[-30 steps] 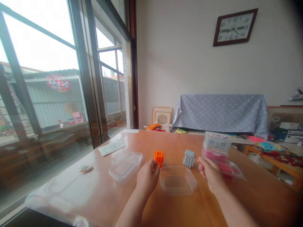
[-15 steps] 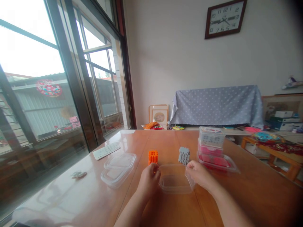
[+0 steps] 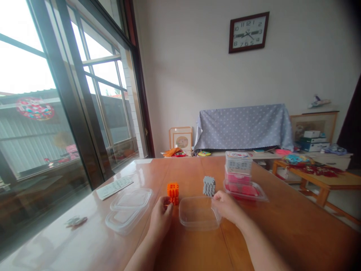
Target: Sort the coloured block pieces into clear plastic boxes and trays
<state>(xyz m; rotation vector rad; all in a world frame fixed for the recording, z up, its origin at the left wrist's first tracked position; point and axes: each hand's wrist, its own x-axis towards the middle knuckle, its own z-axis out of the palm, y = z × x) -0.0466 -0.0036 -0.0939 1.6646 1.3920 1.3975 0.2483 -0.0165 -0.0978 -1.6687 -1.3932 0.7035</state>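
A clear plastic container (image 3: 199, 222) stands on the table in front of me. My right hand (image 3: 227, 206) pinches its right rim near the far corner. My left hand (image 3: 162, 213) is off the container, beside the lower left of an orange stack of interlocking blocks (image 3: 173, 191). Thumb and forefinger there are parted, close to the stack's base; whether they touch it is hard to tell. Just beyond the right hand stands a similar grey block stack (image 3: 209, 186).
Clear plastic lids (image 3: 125, 218), a printed sheet (image 3: 115, 187) and a small crumpled item (image 3: 76, 221) lie on the left of the table (image 3: 191, 252). Stacked boxes (image 3: 238, 168) stand on a red-filled tray (image 3: 258, 194) at the right. Windows line the left side.
My left hand has left the container's left side and moved to the orange stack. The right hand stays at the right rim. The view has turned slightly right.
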